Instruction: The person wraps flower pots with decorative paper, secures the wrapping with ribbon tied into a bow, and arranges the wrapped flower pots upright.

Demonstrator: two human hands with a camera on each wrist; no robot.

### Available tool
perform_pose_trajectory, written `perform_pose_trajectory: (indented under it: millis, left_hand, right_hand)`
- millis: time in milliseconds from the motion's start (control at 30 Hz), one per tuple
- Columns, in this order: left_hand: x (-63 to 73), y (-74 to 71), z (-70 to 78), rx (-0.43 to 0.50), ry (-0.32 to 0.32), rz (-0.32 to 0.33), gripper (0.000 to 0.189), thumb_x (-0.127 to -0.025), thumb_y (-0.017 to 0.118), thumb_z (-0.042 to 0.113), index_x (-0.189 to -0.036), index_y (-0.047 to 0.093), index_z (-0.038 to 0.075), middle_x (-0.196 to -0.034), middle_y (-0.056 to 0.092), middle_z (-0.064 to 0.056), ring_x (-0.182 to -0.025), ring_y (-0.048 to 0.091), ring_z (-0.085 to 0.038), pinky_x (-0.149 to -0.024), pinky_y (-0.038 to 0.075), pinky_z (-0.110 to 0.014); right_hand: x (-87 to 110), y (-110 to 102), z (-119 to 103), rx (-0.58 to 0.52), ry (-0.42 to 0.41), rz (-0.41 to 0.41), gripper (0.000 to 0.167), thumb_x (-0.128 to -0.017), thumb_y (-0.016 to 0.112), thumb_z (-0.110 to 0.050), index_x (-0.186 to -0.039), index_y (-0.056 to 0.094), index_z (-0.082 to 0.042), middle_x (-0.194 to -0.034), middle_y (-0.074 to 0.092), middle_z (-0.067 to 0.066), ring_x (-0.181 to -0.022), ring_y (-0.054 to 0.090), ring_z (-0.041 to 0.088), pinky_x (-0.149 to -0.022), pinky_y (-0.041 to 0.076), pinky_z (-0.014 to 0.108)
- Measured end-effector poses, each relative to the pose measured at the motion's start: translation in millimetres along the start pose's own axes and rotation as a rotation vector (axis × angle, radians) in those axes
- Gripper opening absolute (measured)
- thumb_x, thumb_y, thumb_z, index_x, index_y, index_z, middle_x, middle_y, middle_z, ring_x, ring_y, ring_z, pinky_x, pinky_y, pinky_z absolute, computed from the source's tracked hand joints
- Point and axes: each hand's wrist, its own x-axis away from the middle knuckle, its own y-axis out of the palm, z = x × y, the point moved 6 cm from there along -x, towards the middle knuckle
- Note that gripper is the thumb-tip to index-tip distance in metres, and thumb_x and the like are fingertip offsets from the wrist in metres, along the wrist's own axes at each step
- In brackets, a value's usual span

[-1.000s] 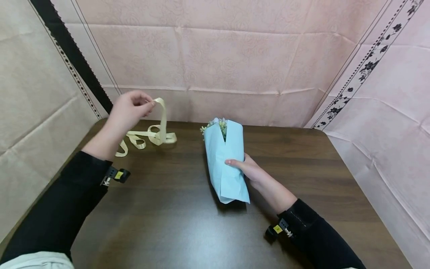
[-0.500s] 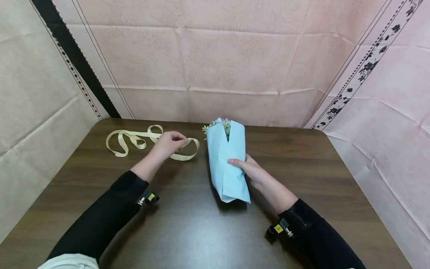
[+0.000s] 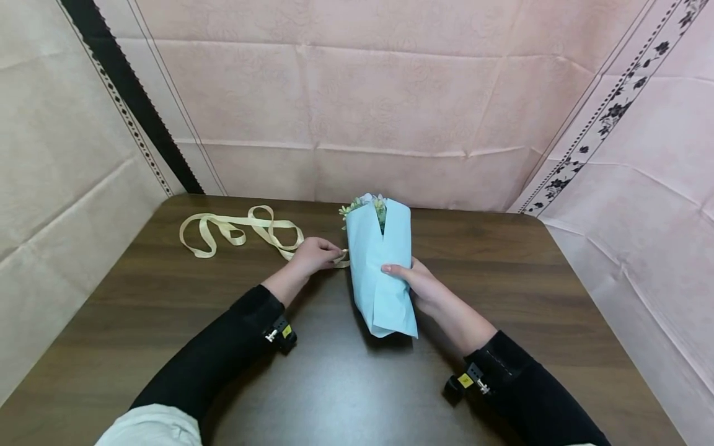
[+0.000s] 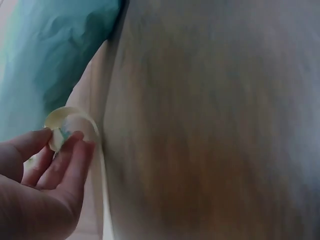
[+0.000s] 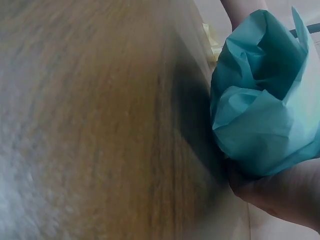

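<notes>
A bouquet wrapped in light blue paper (image 3: 375,272) is tilted over the table, with small pale flowers and green leaves (image 3: 362,204) showing at its top. My right hand (image 3: 421,285) grips it from the right side, thumb across the front and fingers hidden behind. Close by the bouquet's left side, my left hand (image 3: 315,255) pinches the end of a cream ribbon (image 3: 284,226) between thumb and fingertips. In the left wrist view the ribbon (image 4: 102,170) loops up from the pinch and trails down. The folded paper bottom (image 5: 260,130) fills the right of the right wrist view.
The rest of the ribbon lies in loose loops at the back left of the brown wooden table (image 3: 251,384). Pale cloth (image 3: 357,99) hangs behind the table and on both sides. Dark sleeves with wrist cameras cover both forearms.
My left hand has moved right and down from the far left, drawing the ribbon's end over to the bouquet. My right hand still holds the bouquet in nearly the same place.
</notes>
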Motion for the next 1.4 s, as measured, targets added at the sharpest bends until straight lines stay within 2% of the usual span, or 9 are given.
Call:
perform_pose_trajectory:
  millis: [200,367,500,700,800,900,967,1233,1400]
  left_hand:
    - [-8.3,17.5,-10.2,0.157,-0.07,0.03,0.024,-0.093,0.059,-0.004,-0.111,0.063,-0.018,-0.112,0.064,-0.024,-0.087,0.066,-0.019,-0.08,0.055,-0.034]
    - [-14.2,28.6,-10.7,0.164,-0.089,0.043,0.027,-0.092,0.052,-0.009,-0.116,0.06,-0.019,-0.115,0.06,-0.026,-0.088,0.065,-0.021,-0.083,0.054,-0.037]
    - [-20.9,33.6,-11.0,0.135,-0.097,-0.022,0.032,-0.091,0.047,-0.011,-0.121,0.056,-0.017,-0.117,0.059,-0.025,-0.094,0.065,-0.027,-0.085,0.053,-0.04]
    - [-24.9,38.9,-10.7,0.167,-0.118,-0.136,0.035,-0.091,0.045,-0.011,-0.125,0.052,-0.011,-0.104,0.058,-0.017,-0.086,0.062,-0.024,-0.081,0.053,-0.038]
    - [-21.5,40.9,-10.0,0.2,-0.164,-0.152,0.028,-0.093,0.048,-0.009,-0.12,0.053,-0.006,-0.093,0.058,-0.011,-0.079,0.06,-0.019,-0.078,0.052,-0.035]
    - [-19.3,42.0,-10.2,0.232,-0.19,-0.172,0.014,-0.092,0.048,-0.01,-0.101,0.054,-0.001,-0.076,0.054,-0.006,-0.067,0.058,-0.015,-0.069,0.051,-0.03]
    - [-18.1,42.9,-10.6,0.259,-0.199,-0.197,0.015,-0.091,0.046,-0.012,-0.093,0.05,0.002,-0.069,0.05,-0.004,-0.064,0.055,-0.014,-0.066,0.049,-0.03]
    - [-13.7,47.6,-9.4,0.356,-0.24,-0.257,0.015,-0.093,0.045,-0.008,-0.089,0.046,0.007,-0.065,0.046,-0.003,-0.059,0.05,-0.015,-0.06,0.046,-0.031]
    - [-10.0,47.2,-9.8,0.393,-0.272,-0.209,0.019,-0.096,0.043,-0.003,-0.081,0.042,0.008,-0.058,0.041,-0.002,-0.052,0.042,-0.014,-0.054,0.041,-0.029]
  right_hand:
    - [0.9,0.8,4.7,-0.043,0.019,0.019,0.058,-0.09,0.067,-0.021,-0.138,0.037,-0.008,-0.123,0.054,0.011,-0.106,0.055,0.024,-0.091,0.044,0.039]
    - [0.3,1.0,6.9,-0.069,0.009,0.036,0.057,-0.09,0.067,-0.019,-0.138,0.038,-0.007,-0.123,0.054,0.011,-0.106,0.056,0.023,-0.091,0.044,0.038]
    - [-1.3,1.0,6.8,-0.083,-0.004,0.037,0.059,-0.089,0.068,-0.018,-0.139,0.037,-0.009,-0.125,0.053,0.011,-0.108,0.054,0.024,-0.092,0.043,0.039]
    - [-1.1,2.9,6.7,-0.124,-0.015,0.018,0.062,-0.089,0.067,-0.017,-0.141,0.033,-0.009,-0.126,0.05,0.01,-0.11,0.052,0.024,-0.093,0.042,0.039]
    - [-1.1,5.2,7.0,-0.162,-0.018,0.001,0.06,-0.089,0.063,-0.016,-0.14,0.032,-0.01,-0.125,0.05,0.01,-0.11,0.051,0.023,-0.094,0.041,0.039]
    - [-1.0,8.0,6.7,-0.182,-0.026,-0.026,0.058,-0.09,0.061,-0.015,-0.14,0.032,-0.009,-0.123,0.049,0.009,-0.11,0.051,0.023,-0.095,0.04,0.039]
    - [-0.8,9.5,6.2,-0.187,-0.031,-0.042,0.057,-0.09,0.061,-0.015,-0.139,0.032,-0.01,-0.122,0.05,0.009,-0.109,0.051,0.022,-0.095,0.04,0.039]
    - [-1.7,11.0,2.1,-0.21,-0.047,-0.085,0.055,-0.087,0.061,-0.017,-0.135,0.033,-0.012,-0.12,0.051,0.007,-0.108,0.051,0.021,-0.095,0.039,0.039]
    - [-3.2,11.6,-0.4,-0.193,-0.051,-0.077,0.057,-0.087,0.061,-0.017,-0.136,0.033,-0.012,-0.12,0.05,0.007,-0.109,0.05,0.022,-0.095,0.038,0.04]
